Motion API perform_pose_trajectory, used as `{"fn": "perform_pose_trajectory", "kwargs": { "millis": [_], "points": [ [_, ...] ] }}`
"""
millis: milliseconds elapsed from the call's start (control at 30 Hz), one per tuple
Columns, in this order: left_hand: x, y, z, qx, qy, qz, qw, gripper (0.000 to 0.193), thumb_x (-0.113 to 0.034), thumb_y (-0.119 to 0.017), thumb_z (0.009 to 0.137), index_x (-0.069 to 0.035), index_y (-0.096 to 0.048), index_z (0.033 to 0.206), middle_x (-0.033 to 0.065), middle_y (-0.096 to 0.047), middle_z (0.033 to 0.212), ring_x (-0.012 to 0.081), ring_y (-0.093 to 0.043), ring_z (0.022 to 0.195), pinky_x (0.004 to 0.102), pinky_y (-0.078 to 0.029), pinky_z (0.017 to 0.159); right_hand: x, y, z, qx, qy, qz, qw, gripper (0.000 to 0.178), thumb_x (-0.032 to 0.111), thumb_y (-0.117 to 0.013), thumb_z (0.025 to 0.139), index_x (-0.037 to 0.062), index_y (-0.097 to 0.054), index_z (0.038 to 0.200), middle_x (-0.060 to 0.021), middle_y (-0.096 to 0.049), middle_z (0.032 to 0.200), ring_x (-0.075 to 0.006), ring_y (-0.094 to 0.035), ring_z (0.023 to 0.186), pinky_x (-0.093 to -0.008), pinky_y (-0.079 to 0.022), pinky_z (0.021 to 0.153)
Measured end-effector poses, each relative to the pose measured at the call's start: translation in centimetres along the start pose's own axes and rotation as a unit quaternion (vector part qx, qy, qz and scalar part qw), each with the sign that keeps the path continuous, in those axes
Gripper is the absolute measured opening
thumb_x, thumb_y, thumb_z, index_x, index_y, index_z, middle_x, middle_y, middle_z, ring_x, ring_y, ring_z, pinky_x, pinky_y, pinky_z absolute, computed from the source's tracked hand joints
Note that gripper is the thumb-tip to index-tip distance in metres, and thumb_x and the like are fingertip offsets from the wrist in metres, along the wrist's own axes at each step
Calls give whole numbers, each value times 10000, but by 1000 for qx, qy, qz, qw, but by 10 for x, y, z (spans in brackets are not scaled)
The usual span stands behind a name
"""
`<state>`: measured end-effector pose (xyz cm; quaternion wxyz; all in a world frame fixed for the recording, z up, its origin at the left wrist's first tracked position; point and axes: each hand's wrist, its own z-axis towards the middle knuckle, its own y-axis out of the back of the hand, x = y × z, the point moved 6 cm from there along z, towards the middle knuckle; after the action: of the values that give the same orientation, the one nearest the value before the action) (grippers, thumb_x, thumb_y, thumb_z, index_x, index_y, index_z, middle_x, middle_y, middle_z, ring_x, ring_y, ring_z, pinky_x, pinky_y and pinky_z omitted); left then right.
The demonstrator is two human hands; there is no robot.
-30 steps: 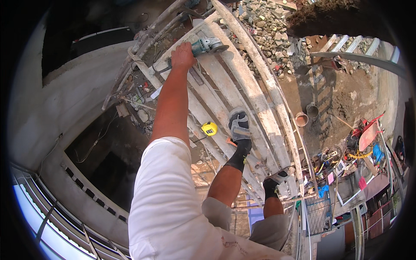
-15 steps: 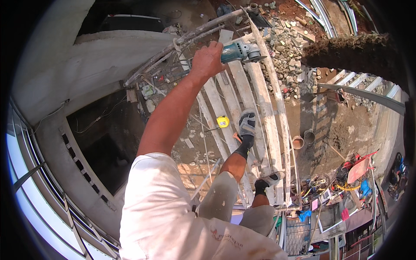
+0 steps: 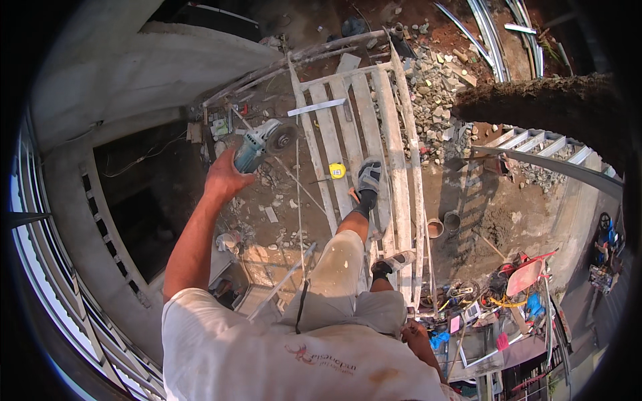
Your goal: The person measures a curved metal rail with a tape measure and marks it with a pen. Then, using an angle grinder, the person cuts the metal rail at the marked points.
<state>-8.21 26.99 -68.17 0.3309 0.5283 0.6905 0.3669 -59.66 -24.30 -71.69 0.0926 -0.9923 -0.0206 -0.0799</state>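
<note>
My left hand, arm stretched out, grips a teal and grey angle grinder by its body. The grinder's round disc faces away from the hand, out past the left edge of the plank platform. A pale metal strip lies across the planks at their far end. Close to my foot sit a yellow tape measure and a tool with an orange handle. My right hand is low beside my shorts, its fingers too small and shaded to make out.
I stand high on the planks, with gaps between them. Ground lies below, with a rubble heap at far right. A wheelbarrow and buckets are lower right. A dark rough beam juts in from the right; a wall rises left.
My left hand has carried the grinder leftward and nearer, from over the far planks to beyond the platform's left edge. The metal strip now shows plainly. My right hand has come into view.
</note>
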Motion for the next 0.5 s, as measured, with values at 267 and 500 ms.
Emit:
{"fn": "perform_pose_trajectory", "kwargs": {
  "millis": [267, 500],
  "points": [
    [-48, -32, -84, 97, 39, -194, 975, 656, -256, -811, 627, 7, -625, 1199, 226, -705, 1043, 359, -694, 978, 430, -530, 889, 149, -31, 50, -39, 234, -87, 968, 301, 215, -776, 869, 33, -622, 1053, -33, -612, 979, -128, -597, 930, -296, -499, 786],
    [-159, -35, -107, 165, -95, -220, 957, 614, -262, -811, 622, 22, -633, 1136, 229, -696, 1033, 368, -688, 969, 435, -533, 862, 255, -128, 85, 81, 308, 47, 947, 704, 325, -793, 879, -12, -452, 1394, -192, -543, 1352, -274, -523, 1314, -395, -453, 1061]
  ]
}}
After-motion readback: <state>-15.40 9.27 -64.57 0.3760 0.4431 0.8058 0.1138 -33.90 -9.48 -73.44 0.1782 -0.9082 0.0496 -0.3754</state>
